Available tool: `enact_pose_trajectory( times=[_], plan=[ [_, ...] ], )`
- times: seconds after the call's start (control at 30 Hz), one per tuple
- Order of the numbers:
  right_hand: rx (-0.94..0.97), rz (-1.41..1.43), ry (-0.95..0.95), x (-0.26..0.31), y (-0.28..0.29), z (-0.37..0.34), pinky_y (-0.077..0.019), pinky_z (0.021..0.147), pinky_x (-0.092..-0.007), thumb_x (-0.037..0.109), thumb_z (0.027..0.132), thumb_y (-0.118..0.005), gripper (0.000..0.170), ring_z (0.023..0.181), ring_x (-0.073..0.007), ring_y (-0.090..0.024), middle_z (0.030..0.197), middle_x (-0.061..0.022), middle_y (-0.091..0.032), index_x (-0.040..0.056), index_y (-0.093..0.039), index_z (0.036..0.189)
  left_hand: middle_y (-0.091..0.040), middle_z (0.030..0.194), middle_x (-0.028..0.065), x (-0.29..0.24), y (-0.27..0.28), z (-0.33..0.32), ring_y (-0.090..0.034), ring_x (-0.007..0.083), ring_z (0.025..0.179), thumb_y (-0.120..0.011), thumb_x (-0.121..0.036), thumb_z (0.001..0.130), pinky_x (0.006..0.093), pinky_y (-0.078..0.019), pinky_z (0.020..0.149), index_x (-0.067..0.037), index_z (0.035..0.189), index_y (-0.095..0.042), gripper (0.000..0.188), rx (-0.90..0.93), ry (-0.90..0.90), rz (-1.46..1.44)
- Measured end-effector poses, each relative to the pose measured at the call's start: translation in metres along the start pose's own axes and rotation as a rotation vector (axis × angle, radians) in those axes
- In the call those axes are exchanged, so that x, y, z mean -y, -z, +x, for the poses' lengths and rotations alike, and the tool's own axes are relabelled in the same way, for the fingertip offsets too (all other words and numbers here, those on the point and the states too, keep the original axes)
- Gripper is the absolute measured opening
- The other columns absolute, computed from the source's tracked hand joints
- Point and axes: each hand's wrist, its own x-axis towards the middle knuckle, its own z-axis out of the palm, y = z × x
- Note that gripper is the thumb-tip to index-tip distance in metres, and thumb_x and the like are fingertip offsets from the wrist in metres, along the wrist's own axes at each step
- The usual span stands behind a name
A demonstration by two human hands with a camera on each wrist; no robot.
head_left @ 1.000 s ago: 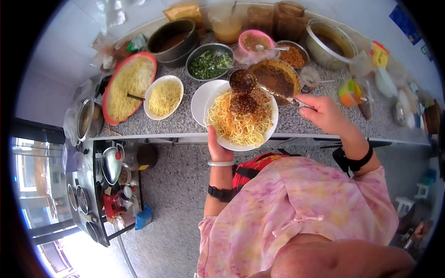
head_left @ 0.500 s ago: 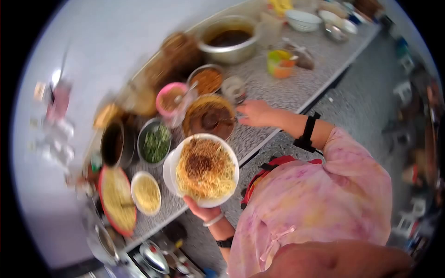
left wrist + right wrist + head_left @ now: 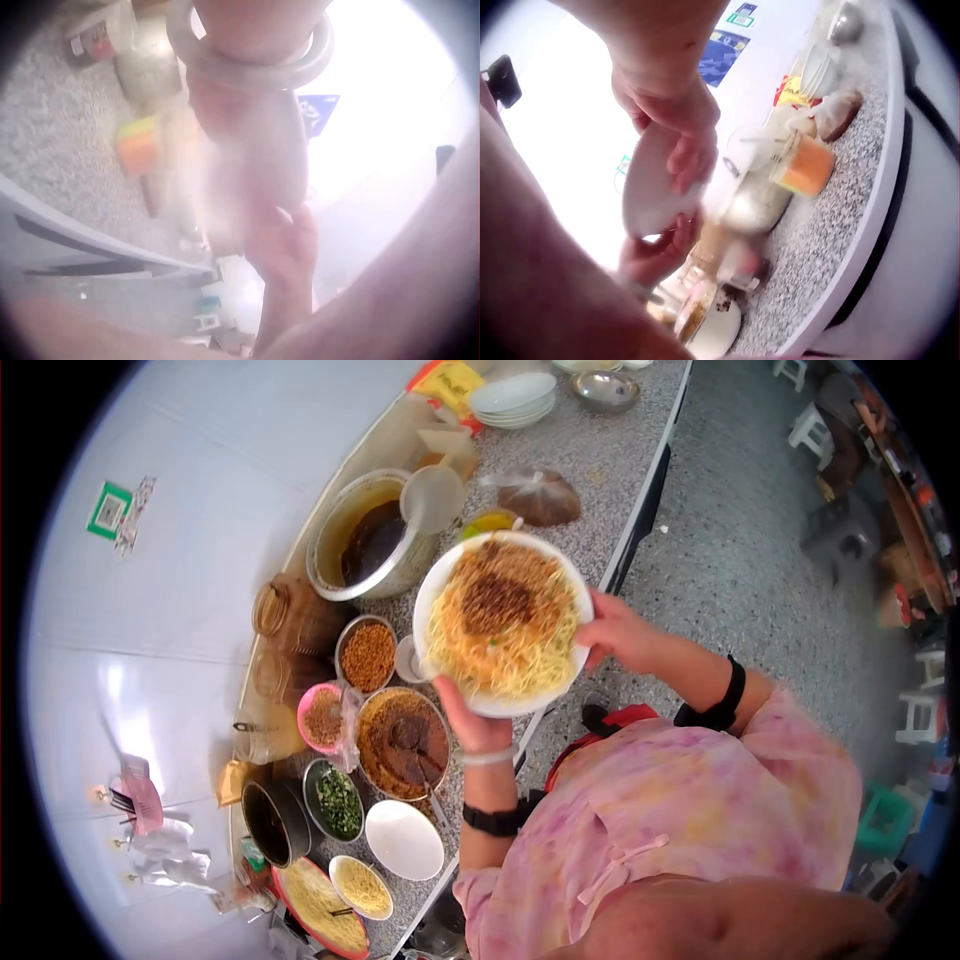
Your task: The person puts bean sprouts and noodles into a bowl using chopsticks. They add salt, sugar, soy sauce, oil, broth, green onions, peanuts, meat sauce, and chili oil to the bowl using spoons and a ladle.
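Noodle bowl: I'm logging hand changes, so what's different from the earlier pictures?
The right hand released the ladle in the sauce basin and now grips the noodle bowl, which moved rightward, away from the empty bowl. The left hand still holds it.

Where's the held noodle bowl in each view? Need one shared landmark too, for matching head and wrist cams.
Head: near centre, slightly above; the noodle bowl is seen from above, contents showing.
Left wrist: just right of centre; only the bowl's pale outside shows, washed out.
Right wrist: left of centre, outside only, no noodles visible.
Shared landmark: the right hand, on the bowl in all three.
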Motion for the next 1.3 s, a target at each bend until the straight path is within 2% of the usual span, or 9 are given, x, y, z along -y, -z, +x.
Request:
enact_pose_trajectory(
  times=[0.2, 0.47, 0.63, 0.73, 0.8, 0.93, 0.97, 1.2, 1.3],
  plan=[
    [-0.273, 0.222, 0.189, 0.006, 0.096, 0.036, -0.0539, 0.056, -0.0298, 0.002, 0.067, -0.048, 0.048, 0.076, -0.0178, -0.064, 0.095, -0.0101, -0.061, 0.0003, -0.048, 0.115, -0.031, 0.139, 0.0092, 0.059, -0.041, 0.103, -0.035, 0.0262, 0.124, -0.031, -0.054, 0.090, 0.0415, -0.0323, 0.100, -0.010, 0.137, -0.023, 0.065, 0.226, 0.075, 0.207],
    [-0.620, 0.244, 0.164, 0.002, 0.216, 0.113, -0.0559, 0.057, -0.0341, -0.001, 0.068, -0.047, 0.041, 0.076, -0.0243, -0.065, 0.092, -0.0132, -0.061, 0.0022, -0.050, 0.109, -0.049, 0.118, 0.0200, -0.034, -0.014, 0.052, -0.055, 0.0257, 0.099, -0.040, -0.044, 0.090, 0.0327, -0.0484, 0.076, -0.003, 0.134, -0.028, 0.061, -0.288, -0.270, 0.829],
    [-0.651, 0.516, 0.296, -0.039, 0.298, 0.192, -0.0560, 0.070, -0.0477, -0.007, 0.071, -0.044, 0.044, 0.096, -0.0395, -0.056, 0.112, -0.0228, -0.050, -0.0107, -0.039, 0.114, -0.053, 0.105, 0.0141, -0.112, 0.086, -0.076, -0.057, 0.0211, 0.086, -0.043, -0.047, 0.089, 0.0284, -0.0477, 0.062, -0.003, 0.127, -0.037, 0.059, -1.026, -0.392, 0.919],
    [-0.389, 0.462, 0.323, -0.058, 0.340, 0.234, -0.0467, 0.090, -0.0477, 0.001, 0.075, -0.055, 0.056, 0.111, -0.0355, -0.048, 0.125, -0.0186, -0.044, -0.0036, -0.034, 0.127, -0.055, 0.099, 0.0133, -0.119, 0.151, -0.199, -0.057, 0.0214, 0.076, -0.046, -0.044, 0.087, 0.0290, -0.0470, 0.053, -0.006, 0.121, -0.041, 0.052, -1.546, -0.414, 0.715],
    [-0.302, 0.513, 0.354, -0.076, 0.389, 0.274, -0.0415, 0.095, -0.0523, -0.006, 0.074, -0.045, 0.060, 0.119, -0.0367, -0.040, 0.130, -0.0204, -0.038, -0.0002, -0.030, 0.132, -0.056, 0.091, 0.0125, -0.105, 0.167, -0.257, -0.058, 0.0232, 0.069, -0.043, -0.035, 0.087, 0.0326, -0.0465, 0.046, -0.006, 0.114, -0.044, 0.040, -1.840, -0.435, 0.392],
    [-0.148, 0.443, 0.361, -0.084, 0.412, 0.286, -0.0319, 0.103, -0.0503, 0.002, 0.078, -0.050, 0.058, 0.123, -0.0333, -0.036, 0.134, -0.0182, -0.035, -0.0033, -0.028, 0.132, -0.056, 0.089, 0.0152, -0.061, 0.228, -0.343, -0.059, 0.0305, 0.064, -0.045, -0.032, 0.085, 0.0410, -0.0495, 0.046, -0.004, 0.107, -0.043, 0.035, -1.920, -0.319, 0.001],
    [-0.314, 0.535, 0.153, -0.081, 0.413, 0.283, -0.0343, 0.102, -0.0451, 0.009, 0.082, -0.053, 0.057, 0.122, -0.0319, -0.037, 0.133, -0.0178, -0.036, -0.0031, -0.029, 0.132, -0.056, 0.094, 0.0161, -0.053, 0.232, -0.344, -0.060, 0.0328, 0.069, -0.045, -0.032, 0.087, 0.0434, -0.0507, 0.051, -0.005, 0.112, -0.042, 0.037, -1.956, -0.338, -0.120],
    [-0.714, 0.245, 0.174, -0.054, 0.274, 0.190, -0.0382, 0.093, -0.0320, 0.033, 0.088, -0.051, 0.063, 0.116, -0.0234, -0.043, 0.129, -0.0167, -0.041, 0.0043, -0.024, 0.137, -0.054, 0.105, 0.0189, -0.076, 0.307, -0.333, -0.057, 0.0374, 0.090, -0.040, -0.030, 0.091, 0.0489, -0.0511, 0.068, -0.005, 0.120, -0.035, 0.039, -1.708, -0.554, -0.305],
    [-0.628, 0.097, 0.016, -0.078, 0.365, 0.197, -0.0411, 0.087, -0.0300, 0.030, 0.088, -0.052, 0.057, 0.108, -0.0206, -0.049, 0.125, -0.0116, -0.047, 0.0042, -0.032, 0.134, -0.051, 0.107, 0.0213, -0.108, 0.351, -0.328, -0.055, 0.0395, 0.094, -0.037, -0.027, 0.090, 0.0503, -0.0509, 0.068, -0.005, 0.119, -0.033, 0.037, -1.647, -0.664, -0.349]
  ],
)
